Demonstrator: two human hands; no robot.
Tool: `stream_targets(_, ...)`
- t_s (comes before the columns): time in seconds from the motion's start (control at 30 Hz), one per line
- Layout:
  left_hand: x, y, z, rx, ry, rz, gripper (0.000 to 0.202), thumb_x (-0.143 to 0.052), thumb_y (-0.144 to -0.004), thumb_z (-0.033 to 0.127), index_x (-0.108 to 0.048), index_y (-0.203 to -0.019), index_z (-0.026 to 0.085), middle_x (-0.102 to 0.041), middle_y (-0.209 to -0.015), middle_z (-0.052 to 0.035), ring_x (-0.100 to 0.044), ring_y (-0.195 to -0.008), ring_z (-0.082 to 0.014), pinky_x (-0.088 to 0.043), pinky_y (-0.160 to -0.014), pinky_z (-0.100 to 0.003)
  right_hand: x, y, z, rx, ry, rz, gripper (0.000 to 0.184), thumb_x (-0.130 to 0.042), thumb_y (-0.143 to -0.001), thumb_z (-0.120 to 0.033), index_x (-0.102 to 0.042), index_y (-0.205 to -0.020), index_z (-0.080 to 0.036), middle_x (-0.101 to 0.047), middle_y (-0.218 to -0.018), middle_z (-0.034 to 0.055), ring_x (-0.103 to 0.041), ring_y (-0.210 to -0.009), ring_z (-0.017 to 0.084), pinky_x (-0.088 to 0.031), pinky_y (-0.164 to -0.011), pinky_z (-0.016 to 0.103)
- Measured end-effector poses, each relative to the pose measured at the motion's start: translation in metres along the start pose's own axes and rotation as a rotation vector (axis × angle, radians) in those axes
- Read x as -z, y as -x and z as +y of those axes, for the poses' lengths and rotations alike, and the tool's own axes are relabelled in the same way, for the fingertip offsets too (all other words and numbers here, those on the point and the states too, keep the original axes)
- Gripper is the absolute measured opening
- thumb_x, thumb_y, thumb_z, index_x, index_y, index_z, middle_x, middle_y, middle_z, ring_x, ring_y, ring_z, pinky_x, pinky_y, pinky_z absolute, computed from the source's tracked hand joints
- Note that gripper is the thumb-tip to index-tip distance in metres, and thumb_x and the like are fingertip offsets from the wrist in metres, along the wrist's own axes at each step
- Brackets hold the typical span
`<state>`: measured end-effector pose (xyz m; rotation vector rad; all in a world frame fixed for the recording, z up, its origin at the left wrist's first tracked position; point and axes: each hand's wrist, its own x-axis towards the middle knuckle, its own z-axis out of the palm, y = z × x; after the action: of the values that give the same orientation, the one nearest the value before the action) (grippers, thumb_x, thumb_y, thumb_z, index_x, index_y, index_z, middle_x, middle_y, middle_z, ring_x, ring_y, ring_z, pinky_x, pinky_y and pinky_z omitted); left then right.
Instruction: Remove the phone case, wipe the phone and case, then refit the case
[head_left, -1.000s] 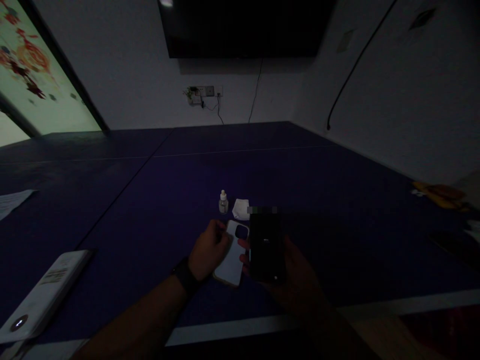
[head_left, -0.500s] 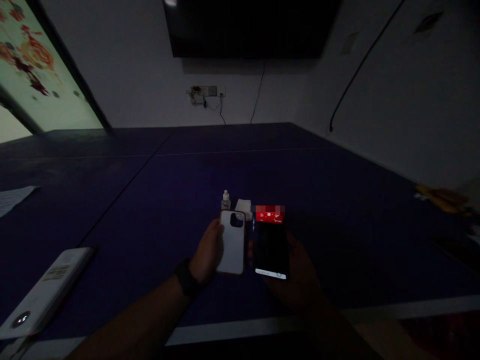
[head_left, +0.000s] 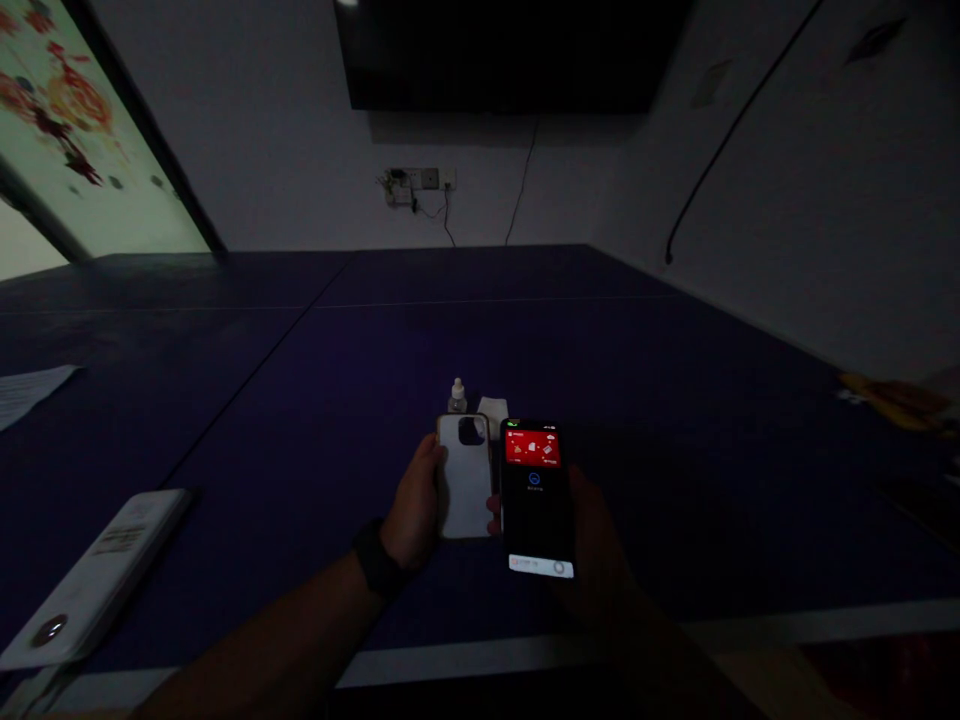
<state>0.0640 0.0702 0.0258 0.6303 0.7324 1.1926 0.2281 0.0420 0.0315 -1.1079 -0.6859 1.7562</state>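
My left hand, with a dark watch on its wrist, grips a pale phone case by its left side. The case has a darker rim and a camera cutout at the top. Close beside it, my right hand holds a phone upright with its screen towards me. A red card picture, a small blue round icon and a white bar at the bottom are lit on the screen. Behind the case stand a small dropper bottle and a white folded piece, both partly hidden.
On the blue-purple table a white power bank-like device with a cable lies at the left. Paper rests farther back. A yellowish item is at the right edge. A screen hangs on the wall above sockets.
The phone has tilted to face me more, and its display now shows the full red card with a blue icon below. The case has barely shifted in my left hand.
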Motion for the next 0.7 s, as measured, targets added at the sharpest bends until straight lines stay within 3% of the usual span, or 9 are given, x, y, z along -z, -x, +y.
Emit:
stream_targets(0.07,0.001,0.0,-0.001,-0.001,-0.006,0.033,0.03,-0.058,-0.088,0.039,-0.059,-0.112,0.022,-0.07,-0.099,-0.0059,-0.067,-0.082,-0.0228,-0.053,-0.074,-0.037,0.001,-0.001,-0.002,0.025,0.07,0.057,0.056,-0.051,-0.085,-0.066,-0.062,-0.113,-0.019,-0.076,-0.089,0.0108,-0.072,-0.075,0.028,-0.055,-0.068,0.041)
stream_targets(0.17,0.004,0.001,-0.005,-0.029,-0.031,0.118,0.029,-0.059,-0.088,0.038,-0.059,-0.111,0.02,-0.07,-0.102,-0.0065,-0.067,-0.088,-0.0224,-0.052,-0.078,-0.035,0.0,-0.006,-0.004,0.21,0.3,0.136,0.045,-0.065,-0.08,-0.047,-0.061,-0.117,-0.021,-0.074,-0.1,0.0071,-0.07,-0.089,0.026,-0.054,-0.077,0.038)
stream_targets(0.33,0.001,0.003,-0.007,-0.022,0.046,0.059,0.033,-0.061,-0.089,0.039,-0.059,-0.116,0.02,-0.07,-0.106,-0.0071,-0.066,-0.097,-0.0241,-0.05,-0.087,-0.036,-0.008,-0.02,-0.006,0.348,0.64,0.144,0.036,-0.055,-0.082,-0.036,-0.061,-0.114,-0.02,-0.071,-0.102,0.007,-0.067,-0.092,0.025,-0.051,-0.08,0.039)
stream_targets(0.6,-0.003,0.004,-0.011,-0.064,0.054,0.052,0.035,-0.065,-0.088,0.036,-0.06,-0.119,0.021,-0.068,-0.116,-0.0072,-0.063,-0.11,-0.024,-0.046,-0.097,-0.036,-0.023,-0.028,0.001,0.419,0.91,0.196,0.038,-0.049,-0.088,-0.031,-0.06,-0.123,-0.02,-0.07,-0.112,0.0107,-0.067,-0.102,0.028,-0.05,-0.089,0.041)
stream_targets(0.7,-0.001,0.004,-0.015,-0.066,0.063,0.057,0.04,-0.067,-0.087,0.035,-0.058,-0.123,0.022,-0.068,-0.118,-0.0068,-0.062,-0.112,-0.0228,-0.044,-0.101,-0.036,-0.03,-0.026,0.001,0.527,1.025,0.219,0.043,-0.046,-0.09,-0.028,-0.058,-0.131,-0.021,-0.066,-0.121,0.0119,-0.063,-0.113,0.029,-0.047,-0.098,0.044)
